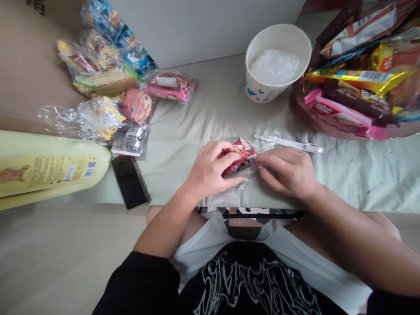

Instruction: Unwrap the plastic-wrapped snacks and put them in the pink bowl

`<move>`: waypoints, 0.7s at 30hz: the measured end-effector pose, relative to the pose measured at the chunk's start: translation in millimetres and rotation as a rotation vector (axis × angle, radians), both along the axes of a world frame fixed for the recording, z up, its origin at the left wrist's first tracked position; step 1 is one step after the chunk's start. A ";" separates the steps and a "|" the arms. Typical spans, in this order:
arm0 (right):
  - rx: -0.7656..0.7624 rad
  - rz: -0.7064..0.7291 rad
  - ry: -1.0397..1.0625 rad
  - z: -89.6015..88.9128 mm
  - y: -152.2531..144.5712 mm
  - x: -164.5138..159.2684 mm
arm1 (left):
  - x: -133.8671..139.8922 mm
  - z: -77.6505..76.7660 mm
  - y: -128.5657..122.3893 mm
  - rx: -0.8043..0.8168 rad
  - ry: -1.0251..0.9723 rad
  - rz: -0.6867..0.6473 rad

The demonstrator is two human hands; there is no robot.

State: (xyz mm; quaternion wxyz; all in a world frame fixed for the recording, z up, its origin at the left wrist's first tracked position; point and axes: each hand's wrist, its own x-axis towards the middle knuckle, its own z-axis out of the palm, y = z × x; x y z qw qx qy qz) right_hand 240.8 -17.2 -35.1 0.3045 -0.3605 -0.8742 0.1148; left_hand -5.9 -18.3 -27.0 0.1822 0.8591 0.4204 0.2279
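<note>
My left hand [213, 168] is wrapped round a small red snack packet [244, 149] with a pale floral pattern, its fingers over the top and the thumb along the near side. Clear plastic film [226, 197] lies under and around the packet, crumpled toward the near edge. At the packet's right end my right hand [288, 170] is closed in a pinch; its fingertips meet the edge of the clear film there. Just beyond the right hand lies a slim white tool [288, 142], its exact kind unclear, with more clear film beside it.
A paper bin [278, 92] with white plastic inside stands at the back. On the right is a basket [302, 103] of wrapped snacks. Bagged snacks [138, 105] pile up at back left, near a phone [130, 183] and a large yellow package [52, 168].
</note>
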 end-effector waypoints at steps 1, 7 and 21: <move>0.008 -0.003 0.013 -0.8 0.3 -0.4 | -0.5 -1.3 1.2 -0.004 0.003 0.012; 0.081 -0.002 0.051 2.5 3.0 2.7 | 1.6 -2.7 6.8 -0.043 -0.167 0.074; 0.014 0.016 -0.123 -5.4 -20.9 -22.4 | -8.1 -1.8 10.6 -0.044 -0.215 0.427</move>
